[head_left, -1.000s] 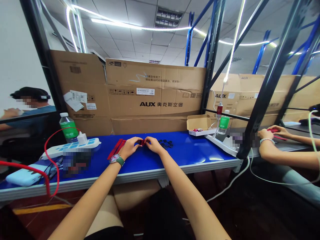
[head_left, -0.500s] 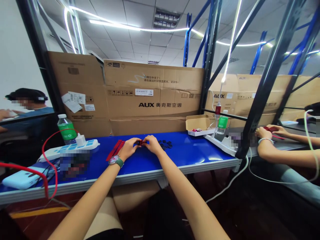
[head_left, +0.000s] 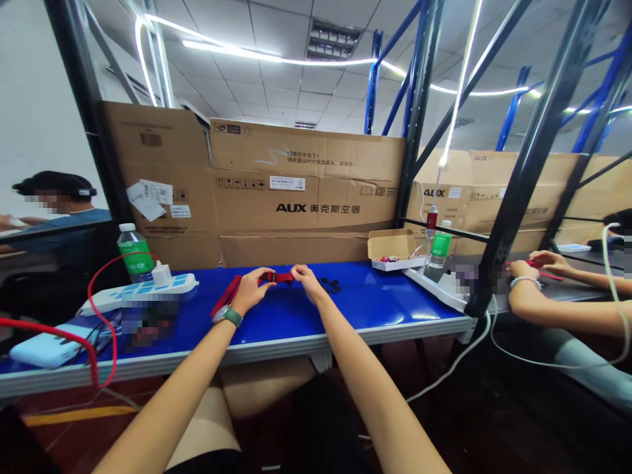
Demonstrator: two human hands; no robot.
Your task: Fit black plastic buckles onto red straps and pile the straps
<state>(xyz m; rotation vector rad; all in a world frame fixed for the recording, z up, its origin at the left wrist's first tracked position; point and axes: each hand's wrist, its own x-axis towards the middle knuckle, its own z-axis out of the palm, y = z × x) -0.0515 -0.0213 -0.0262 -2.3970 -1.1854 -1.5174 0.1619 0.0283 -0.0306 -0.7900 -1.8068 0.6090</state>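
Note:
My left hand (head_left: 251, 290) grips a red webbing strap (head_left: 280, 278) near a small black buckle (head_left: 269, 277). My right hand (head_left: 307, 282) pinches the strap's other end, and the strap runs taut between them. Further red straps (head_left: 226, 295) lie on the blue table (head_left: 375, 303), just left of my left hand and partly under its wrist. To the right of my right hand sits a small heap of black plastic parts (head_left: 330, 285). A watch (head_left: 228, 316) is on my left wrist.
A white power strip (head_left: 158, 288), green-labelled bottle (head_left: 135, 261), red cable (head_left: 96, 309) and pale power bank (head_left: 49, 349) sit at left. An open cardboard box (head_left: 392, 250) stands at back right. A co-worker's hands (head_left: 536, 266) handle something red beyond a black rack post (head_left: 513, 217).
My hands have drawn apart, and the red strap is now stretched out between them. The black parts look less spread out, with my right hand no longer beside them.

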